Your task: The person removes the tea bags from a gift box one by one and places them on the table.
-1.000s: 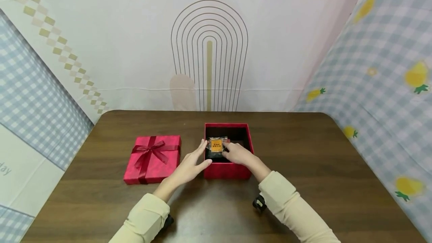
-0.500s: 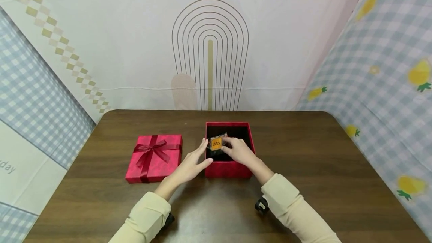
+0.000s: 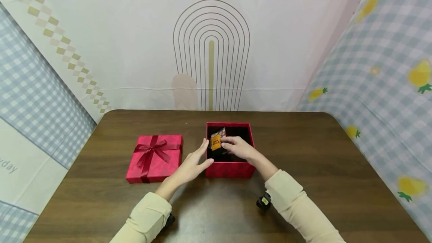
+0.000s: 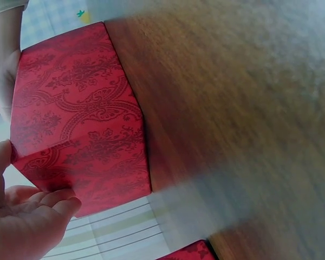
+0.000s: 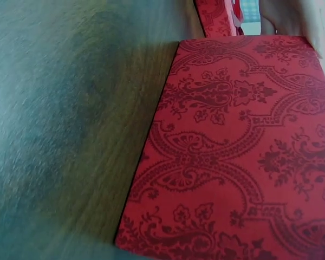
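The red box stands uncovered, its inside dark. My left hand touches its left side with fingers extended and thumb near the front left corner; in the left wrist view the fingertips of the left hand rest on the patterned box wall. Reaching over the front rim, my right hand pinches a small dark packet with an orange label, tilted inside the box near its left wall. Only the outer box wall and the left hand show in the right wrist view.
Left of the box, a red lid with a dark red ribbon bow lies on the brown wooden table. Patterned cloths hang behind the table and at both sides.
The packet has turned from lying flat to a steeper tilt, its upper corner raised, with my right fingers now pinching its right side. My left hand has stayed at the box.
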